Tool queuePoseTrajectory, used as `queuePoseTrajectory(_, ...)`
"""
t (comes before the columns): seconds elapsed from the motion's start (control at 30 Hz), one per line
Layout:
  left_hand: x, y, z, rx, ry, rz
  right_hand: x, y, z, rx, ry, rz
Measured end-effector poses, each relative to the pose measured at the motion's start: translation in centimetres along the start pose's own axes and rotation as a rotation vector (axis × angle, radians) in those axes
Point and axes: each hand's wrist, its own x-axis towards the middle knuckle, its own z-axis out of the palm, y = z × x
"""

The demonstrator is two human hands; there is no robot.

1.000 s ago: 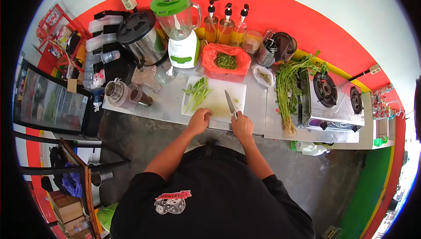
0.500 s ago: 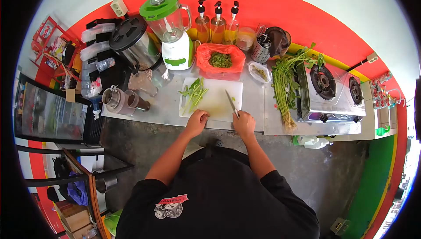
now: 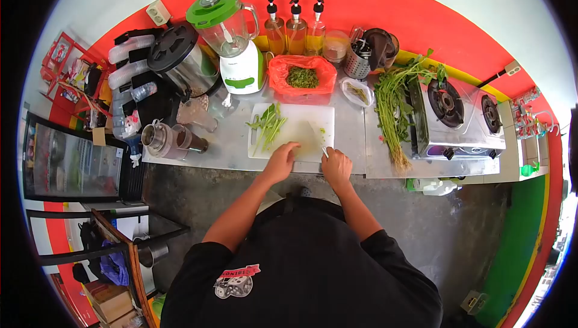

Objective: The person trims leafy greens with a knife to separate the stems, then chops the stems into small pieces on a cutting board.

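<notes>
My right hand (image 3: pixel 337 164) is wrapped round the handle of a knife (image 3: pixel 318 137), whose blade points up and left over the white cutting board (image 3: pixel 303 117). At the board's lower edge is my left hand (image 3: pixel 281 162), its fingers bent toward the knife; what lies between them is too small to make out. Cut green stems with leaves (image 3: pixel 268 127) lie on the board's left part. Small green bits (image 3: pixel 323 130) are near the blade. Behind the board, a red plastic bag (image 3: pixel 283 81) holds chopped greens (image 3: pixel 303 77).
A blender (image 3: pixel 238 66), a steel pot (image 3: pixel 189 66) and pump bottles (image 3: pixel 295 33) stand behind. Left are jars (image 3: pixel 158 135). On the right, a small bag (image 3: pixel 356 92), long-stemmed greens (image 3: pixel 392 108) and a gas stove (image 3: pixel 448 135) line the counter.
My left hand has moved right, closer to the knife, and its fingers have extended. The knife stays in my right hand. The whole view has shifted slightly.
</notes>
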Motion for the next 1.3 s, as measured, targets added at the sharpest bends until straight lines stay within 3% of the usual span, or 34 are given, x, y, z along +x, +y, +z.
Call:
queuePoseTrajectory(0.17, 3.1, 5.1, 2.6, 0.032, -0.189, 0.062, 0.0, 0.1, -0.6, -0.043, 0.138, -0.106)
queuePoseTrajectory(0.57, 4.2, 3.7, 3.1, 0.236, -0.316, 0.052, -1.2, 0.2, -2.1, -0.103, 0.274, -0.213)
queuePoseTrajectory(0.63, 4.4, 3.4, 2.9, 0.234, -0.285, 0.084, -1.5, 0.4, -2.6, -0.154, 0.246, -0.222)
queuePoseTrajectory(0.7, 5.1, 3.0, 2.6, 0.179, -0.298, -0.048, -1.8, 0.4, -3.1, -0.158, 0.253, -0.214)
queuePoseTrajectory(1.13, 7.7, 1.6, 1.9, 0.131, -0.293, -0.228, -2.3, 2.1, -4.2, -0.014, 0.369, -0.164)
queuePoseTrajectory(1.3, 5.1, 1.6, 0.7, -0.064, -0.167, -0.274, -0.8, 3.1, -3.3, 0.038, 0.373, -0.096)
